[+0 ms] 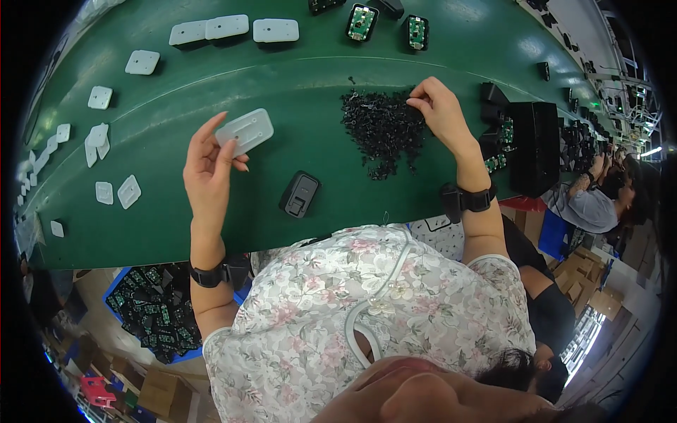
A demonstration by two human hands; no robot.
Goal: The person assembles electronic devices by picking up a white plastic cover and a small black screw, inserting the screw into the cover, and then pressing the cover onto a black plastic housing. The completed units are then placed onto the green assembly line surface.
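A floral blouse (pixel 367 310) is seen nearest, below the green table (pixel 211 211). A white cover (pixel 245 131) is pinched in the left hand (pixel 208 166). The screw pile (pixel 381 130) is picked at by the right hand (pixel 441 106), fingertips closed. A black casing (pixel 300 194) lies between them; white plates (pixel 233 28) are lined up beyond.

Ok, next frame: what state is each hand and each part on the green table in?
left hand: raised, gripping the white plastic plate clear of the green table.
right hand: fingertips pinching into the pile of small black parts.
black housing: lying flat on the table, untouched.
white plates along the far edge: lying flat.
green circuit boards: sitting in black housings, uncovered.
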